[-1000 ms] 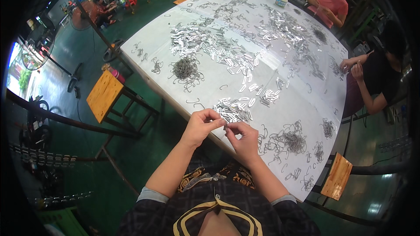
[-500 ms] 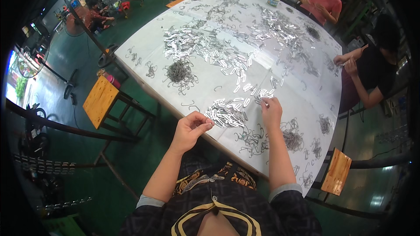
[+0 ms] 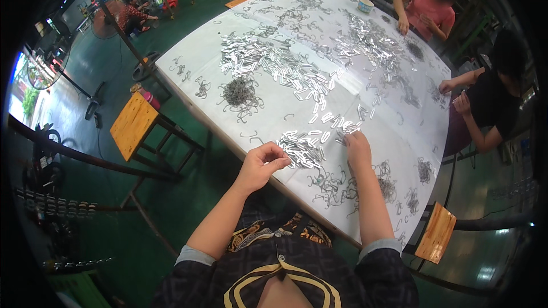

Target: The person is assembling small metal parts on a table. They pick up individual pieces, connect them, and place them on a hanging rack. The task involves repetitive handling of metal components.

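While the left hand (image 3: 265, 162) hangs over the near edge of the table (image 3: 394, 137), its thumb and forefinger are drawn together in a pinch; whether anything small sits between them cannot be told. The right hand (image 3: 358, 145) reaches farther in, fingertips down at a loose cluster of bright metal links (image 3: 347, 125); how far its fingers are parted, or whether they have hold of a link, is hidden.

Between the hands lies a near pile of silver links (image 3: 299, 148), its near left side just beside the left fingers. Thin wire hooks (image 3: 326, 187) are strewn left of the right forearm, which crosses in front of a denser hook heap (image 3: 388, 189) and covers part of it. Farther left stand a dark hook clump (image 3: 238, 92) and, beyond it, a broad spread of links (image 3: 251, 57).

At the far side is a small round tub (image 3: 365, 4), with a person in a pink top (image 3: 436, 8) to its right; nearer on the right sits a person in a dark top (image 3: 494, 102). A wooden stool (image 3: 134, 124) stands off the table's left side, another stool (image 3: 436, 232) near right.
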Tool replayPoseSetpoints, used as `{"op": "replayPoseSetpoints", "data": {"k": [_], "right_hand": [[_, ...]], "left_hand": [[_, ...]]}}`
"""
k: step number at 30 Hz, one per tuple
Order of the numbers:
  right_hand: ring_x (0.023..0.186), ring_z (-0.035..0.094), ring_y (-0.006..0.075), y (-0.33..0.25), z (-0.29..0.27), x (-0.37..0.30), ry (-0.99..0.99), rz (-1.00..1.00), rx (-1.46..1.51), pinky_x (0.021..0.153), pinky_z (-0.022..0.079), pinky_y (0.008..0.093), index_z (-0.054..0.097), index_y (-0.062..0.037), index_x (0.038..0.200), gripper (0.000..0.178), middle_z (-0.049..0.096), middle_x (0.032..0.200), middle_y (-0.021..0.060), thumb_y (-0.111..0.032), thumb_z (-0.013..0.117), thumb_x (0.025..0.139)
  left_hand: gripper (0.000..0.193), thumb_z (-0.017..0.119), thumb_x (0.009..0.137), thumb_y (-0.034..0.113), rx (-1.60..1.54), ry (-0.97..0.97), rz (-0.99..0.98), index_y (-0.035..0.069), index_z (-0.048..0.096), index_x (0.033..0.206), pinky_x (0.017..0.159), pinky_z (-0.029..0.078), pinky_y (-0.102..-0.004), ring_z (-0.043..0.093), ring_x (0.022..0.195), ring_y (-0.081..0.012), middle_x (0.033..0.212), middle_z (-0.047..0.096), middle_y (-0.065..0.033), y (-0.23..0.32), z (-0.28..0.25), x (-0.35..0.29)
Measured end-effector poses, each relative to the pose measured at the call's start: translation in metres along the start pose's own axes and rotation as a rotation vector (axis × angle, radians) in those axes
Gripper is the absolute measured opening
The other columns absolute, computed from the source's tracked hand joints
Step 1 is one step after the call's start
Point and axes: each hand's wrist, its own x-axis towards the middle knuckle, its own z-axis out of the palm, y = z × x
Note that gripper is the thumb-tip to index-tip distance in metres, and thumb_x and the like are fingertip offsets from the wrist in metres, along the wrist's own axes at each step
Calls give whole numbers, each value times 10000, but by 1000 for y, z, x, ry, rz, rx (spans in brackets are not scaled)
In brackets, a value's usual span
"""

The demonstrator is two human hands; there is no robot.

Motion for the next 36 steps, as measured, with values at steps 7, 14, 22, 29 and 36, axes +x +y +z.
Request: {"op": "replayPoseSetpoints", "data": {"k": [7, 14, 22, 29, 36], "right_hand": [[815, 584, 318, -1, -8, -6, 115, -339, -121, 707, 481, 402, 669, -20, 898, 94, 595, 846, 133, -57, 639, 817], [750, 613, 289, -10, -15, -1, 173, -229, -71, 680, 494, 359, 666, -11, 901, 85, 625, 813, 131, -23, 643, 819], [757, 663, 122, -113, -38, -31, -35, 91, 1050, 700, 521, 251, 685, 53, 958, 136, 707, 822, 84, -43, 654, 867], [763, 648, 121, -152, -41, -45, -23, -22, 879, 709, 508, 250, 698, 33, 937, 121, 705, 835, 85, -35, 674, 840], [684, 626, 157, -163, -36, -51, 147, -170, 685, 654, 487, 266, 682, 27, 909, 89, 662, 796, 96, 11, 663, 823]], "left_hand": [[61, 663, 863, 26, 58, -46, -14, 3, 612, 889, 717, 467, -249, 572, 775, -92, 833, 632, -33, -7, 5, 6], [107, 698, 837, 73, 84, -54, 15, 16, 608, 838, 712, 464, -239, 575, 757, -74, 808, 640, -12, -4, 14, 10], [160, 719, 827, 127, 252, -91, 25, 17, 605, 810, 625, 455, -240, 562, 671, -70, 716, 621, -5, 6, 40, 25], [165, 725, 810, 108, 416, -40, 63, -11, 611, 792, 638, 460, -258, 579, 682, -90, 705, 634, -32, 24, 34, 22], [151, 717, 800, 125, 552, -47, 97, 4, 638, 845, 667, 477, -290, 605, 710, -116, 766, 676, -44, 11, 21, 20]]}}
